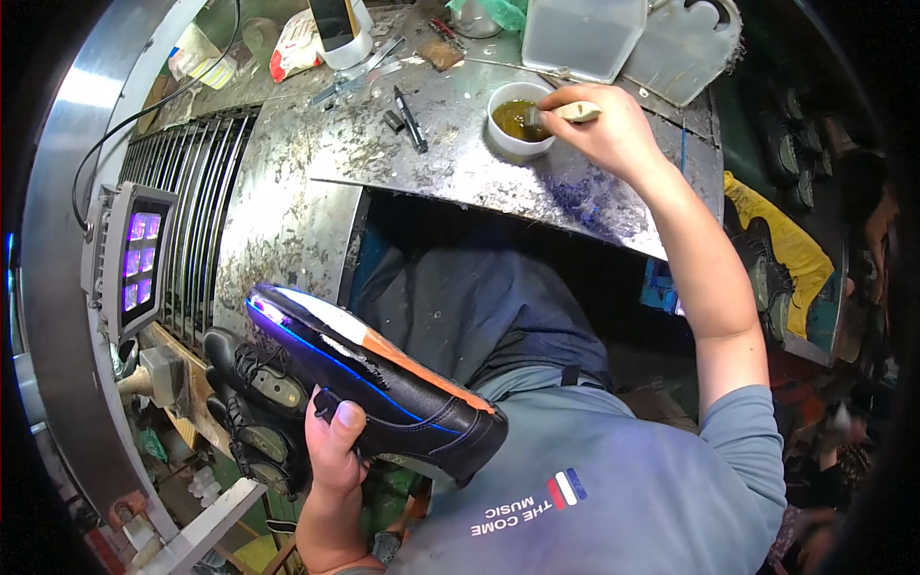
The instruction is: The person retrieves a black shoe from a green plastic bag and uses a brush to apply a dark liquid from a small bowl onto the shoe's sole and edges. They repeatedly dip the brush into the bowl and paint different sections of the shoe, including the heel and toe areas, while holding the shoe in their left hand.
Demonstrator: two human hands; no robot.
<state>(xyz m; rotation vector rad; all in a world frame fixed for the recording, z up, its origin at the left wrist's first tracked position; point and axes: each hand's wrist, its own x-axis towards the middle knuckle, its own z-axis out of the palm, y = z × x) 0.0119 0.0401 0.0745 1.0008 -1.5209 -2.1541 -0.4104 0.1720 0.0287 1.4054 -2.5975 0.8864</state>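
My left hand [335, 443] grips a black shoe upper [393, 407] stretched on a last, held tilted in front of my lap. Its underside faces up, showing white and orange patches, and a blue-violet glow lies along the edge by the toe. My right hand [613, 129] is closed around the pale handle of a brush [579, 111]. The bristle end dips into a white bowl [523, 151] of yellow-brown liquid on the metal bench [278, 206]; the liquid partly hides the bristles.
A lamp with violet-lit cells [142, 247] stands at the left, beside a metal grille [192, 158]. Several black shoes [251, 369] sit below it. On the bench lie a marker pen [410, 120] and translucent plastic containers [583, 38]. More shoes rest on a yellow cloth [800, 244] at right.
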